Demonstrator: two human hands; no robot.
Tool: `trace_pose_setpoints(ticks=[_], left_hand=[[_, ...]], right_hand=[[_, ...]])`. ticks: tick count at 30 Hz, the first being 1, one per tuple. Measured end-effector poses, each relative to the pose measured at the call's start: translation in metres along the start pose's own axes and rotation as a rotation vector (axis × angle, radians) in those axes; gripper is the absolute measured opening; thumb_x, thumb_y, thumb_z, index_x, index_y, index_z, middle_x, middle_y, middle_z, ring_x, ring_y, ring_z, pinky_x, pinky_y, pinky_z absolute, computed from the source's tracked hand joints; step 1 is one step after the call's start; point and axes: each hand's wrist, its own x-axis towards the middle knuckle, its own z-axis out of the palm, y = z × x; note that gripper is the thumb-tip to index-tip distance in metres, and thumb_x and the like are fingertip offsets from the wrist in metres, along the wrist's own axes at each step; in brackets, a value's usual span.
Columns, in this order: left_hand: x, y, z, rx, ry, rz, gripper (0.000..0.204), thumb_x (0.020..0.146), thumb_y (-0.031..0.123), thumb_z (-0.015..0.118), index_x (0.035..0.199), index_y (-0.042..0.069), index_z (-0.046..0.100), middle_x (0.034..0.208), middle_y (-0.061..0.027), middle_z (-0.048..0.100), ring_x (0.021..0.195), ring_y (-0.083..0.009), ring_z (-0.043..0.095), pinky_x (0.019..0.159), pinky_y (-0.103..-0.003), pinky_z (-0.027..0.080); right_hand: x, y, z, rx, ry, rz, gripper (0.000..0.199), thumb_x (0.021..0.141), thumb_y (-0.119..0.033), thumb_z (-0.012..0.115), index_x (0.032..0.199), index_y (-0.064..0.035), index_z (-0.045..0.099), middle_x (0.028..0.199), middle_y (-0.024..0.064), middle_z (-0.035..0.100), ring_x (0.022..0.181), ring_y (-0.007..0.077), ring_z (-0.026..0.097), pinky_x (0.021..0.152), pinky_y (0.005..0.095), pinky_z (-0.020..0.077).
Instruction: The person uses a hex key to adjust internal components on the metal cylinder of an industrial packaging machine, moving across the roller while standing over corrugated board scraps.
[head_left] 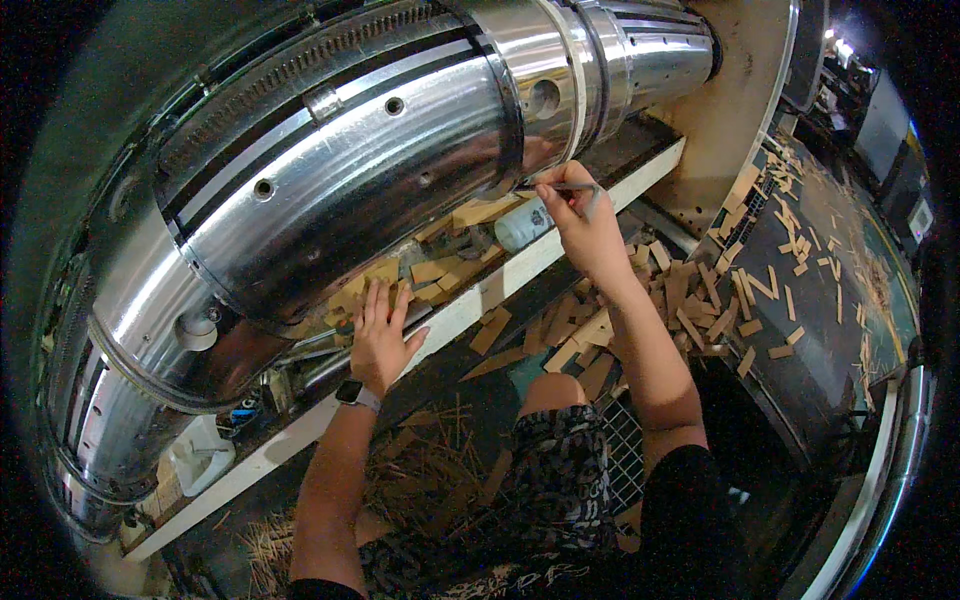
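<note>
Right hand [585, 215] closed around thin metal rod-like tool [560, 187], pinched at fingertips; tool's long axis roughly horizontal, tip pointing left, touching underside of large polished steel machine drum [350, 170] near dark groove. Tool lies up and left of right hand; right hand far nearer than left. Left hand [380, 330] open, fingers spread, flat on pale wooden scrap pieces [430, 275] on white ledge [470, 300] beneath drum. Small white cylindrical bottle [522, 225] on its side just beside right hand. More wood offcuts [700, 300] litter floor.
</note>
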Motion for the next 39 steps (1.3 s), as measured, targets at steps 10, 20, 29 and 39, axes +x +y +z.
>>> trace_pose_setpoints(ticks=[10, 20, 29, 39], left_hand=[[0.004, 0.004, -0.003, -0.035, 0.003, 0.005, 0.063, 0.082, 0.045, 0.057, 0.134, 0.013, 0.040, 0.137, -0.0174, 0.034, 0.131, -0.0314, 0.025, 0.105, -0.049, 0.023], [0.004, 0.003, -0.004, 0.020, -0.031, -0.004, 0.065, 0.083, 0.046, 0.056, 0.135, 0.014, 0.037, 0.137, -0.0171, 0.033, 0.131, -0.0313, 0.024, 0.106, -0.048, 0.022], [0.005, 0.003, -0.004, -0.028, -0.070, -0.026, 0.068, 0.080, 0.044, 0.059, 0.135, 0.012, 0.036, 0.138, -0.0185, 0.031, 0.132, -0.0324, 0.023, 0.104, -0.048, 0.026], [0.006, 0.002, -0.005, -0.042, -0.031, -0.008, 0.073, 0.078, 0.040, 0.062, 0.137, 0.011, 0.032, 0.138, -0.0207, 0.029, 0.131, -0.0346, 0.022, 0.105, -0.046, 0.025]], right_hand=[[-0.004, 0.011, 0.007, 0.391, 0.007, 0.046, 0.011, 0.083, -0.002, 0.058, 0.094, -0.0007, 0.055, 0.090, 0.0042, 0.056, 0.079, 0.0116, 0.056, 0.071, 0.0234, 0.0461], [-0.012, 0.035, 0.036, 0.282, 0.353, -0.232, 0.014, 0.084, 0.001, 0.054, 0.098, 0.0012, 0.056, 0.095, 0.0081, 0.061, 0.083, 0.0129, 0.058, 0.073, 0.0245, 0.0467], [-0.014, 0.028, 0.055, 0.478, 0.494, -0.153, 0.011, 0.087, -0.002, 0.054, 0.097, 0.0007, 0.058, 0.095, 0.0054, 0.061, 0.085, 0.0116, 0.056, 0.077, 0.0238, 0.0444], [-0.016, 0.027, 0.053, 0.264, 0.551, -0.285, 0.013, 0.087, -0.001, 0.051, 0.098, -0.0003, 0.059, 0.096, 0.0073, 0.063, 0.089, 0.0146, 0.056, 0.082, 0.0268, 0.0431]])
